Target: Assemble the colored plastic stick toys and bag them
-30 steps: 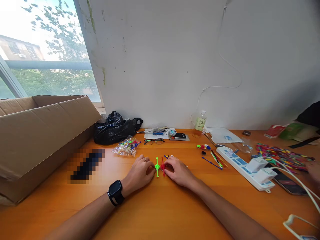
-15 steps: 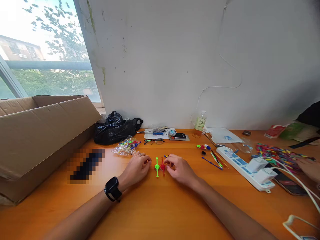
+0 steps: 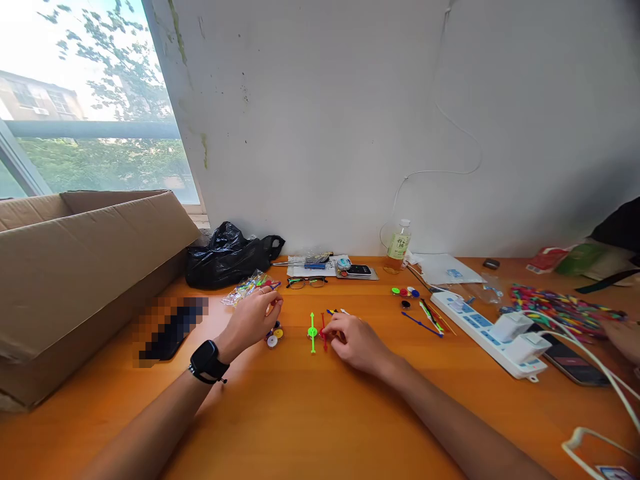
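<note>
My left hand (image 3: 251, 317), with a black watch on its wrist, hovers near a clear bag of coloured plastic pieces (image 3: 246, 288); its fingers are curled and I cannot see anything in them. A few small coloured discs (image 3: 273, 334) lie on the table just under it. My right hand (image 3: 353, 339) rests on the orange table (image 3: 320, 413), fingers pinched on a red stick piece (image 3: 323, 333). A green stick with a disc (image 3: 313, 331) lies just to the left of it.
A large open cardboard box (image 3: 85, 267) fills the left side. A black bag (image 3: 227, 257), glasses (image 3: 306, 283), phone and bottle (image 3: 399, 247) line the wall. A white power strip (image 3: 487, 327), loose sticks, discs and a colourful pile (image 3: 560, 308) lie right. Another person's hand (image 3: 623, 337) shows at the right edge.
My left hand has drawn away from the green stick, moving left and back toward the clear bag, uncovering small discs. My right hand has stayed by the red piece.
</note>
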### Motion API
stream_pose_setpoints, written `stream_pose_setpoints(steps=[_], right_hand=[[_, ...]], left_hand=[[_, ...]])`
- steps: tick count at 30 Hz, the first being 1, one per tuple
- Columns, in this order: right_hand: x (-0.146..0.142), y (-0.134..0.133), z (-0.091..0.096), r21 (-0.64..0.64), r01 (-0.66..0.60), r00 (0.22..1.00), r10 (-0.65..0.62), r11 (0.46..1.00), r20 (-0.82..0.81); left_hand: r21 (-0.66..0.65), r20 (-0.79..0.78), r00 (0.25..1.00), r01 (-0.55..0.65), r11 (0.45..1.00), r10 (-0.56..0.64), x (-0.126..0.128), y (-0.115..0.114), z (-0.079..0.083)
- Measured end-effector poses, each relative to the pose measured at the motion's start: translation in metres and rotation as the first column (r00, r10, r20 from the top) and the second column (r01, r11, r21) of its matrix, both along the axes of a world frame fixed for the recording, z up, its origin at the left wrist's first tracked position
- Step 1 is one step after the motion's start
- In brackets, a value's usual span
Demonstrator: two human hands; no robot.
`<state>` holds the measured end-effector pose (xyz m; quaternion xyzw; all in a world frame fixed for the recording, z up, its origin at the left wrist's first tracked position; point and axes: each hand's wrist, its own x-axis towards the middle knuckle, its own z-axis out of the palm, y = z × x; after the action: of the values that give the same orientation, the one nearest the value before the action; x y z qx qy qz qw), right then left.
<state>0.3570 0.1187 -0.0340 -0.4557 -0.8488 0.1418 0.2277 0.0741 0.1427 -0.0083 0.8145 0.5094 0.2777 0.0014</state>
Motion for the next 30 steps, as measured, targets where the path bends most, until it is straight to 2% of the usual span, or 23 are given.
stream_pose_setpoints(steps=[4,7,11,16,21,24,30], right_hand=[[0.0,0.001,0.0,-0.013,0.003,0.999,-0.003,1.0,-0.043],[0.005,0.006,0.002,-0.021,0.073,0.994,-0.075,0.997,-0.078],[0.018,0.019,0.005,0.018,0.192,0.981,-0.192,0.981,-0.025],[0.031,0.032,-0.001,0.05,0.258,0.966,-0.259,0.965,0.016],[0.033,0.03,-0.012,0.098,0.209,0.971,-0.219,0.973,0.101],[0.035,0.031,-0.016,0.084,0.173,0.968,-0.185,0.981,0.169],[0.043,0.04,-0.022,0.055,0.204,0.96,-0.211,0.977,0.183]], left_hand=[[-0.081,-0.094,0.996,-0.013,0.997,0.005,-0.001,-0.002,0.001],[-0.137,-0.197,0.98,-0.05,0.989,0.022,-0.002,-0.004,0.0],[-0.187,-0.265,0.964,-0.072,0.98,0.021,-0.003,-0.007,0.0],[-0.237,-0.297,0.955,-0.064,0.969,-0.01,0.0,-0.011,0.002],[-0.227,-0.349,0.936,-0.049,0.973,-0.034,0.003,-0.013,-0.004],[-0.215,-0.357,0.933,-0.052,0.975,-0.029,0.004,-0.012,-0.008],[-0.19,-0.325,0.945,-0.023,0.981,-0.041,0.004,-0.008,-0.012]])
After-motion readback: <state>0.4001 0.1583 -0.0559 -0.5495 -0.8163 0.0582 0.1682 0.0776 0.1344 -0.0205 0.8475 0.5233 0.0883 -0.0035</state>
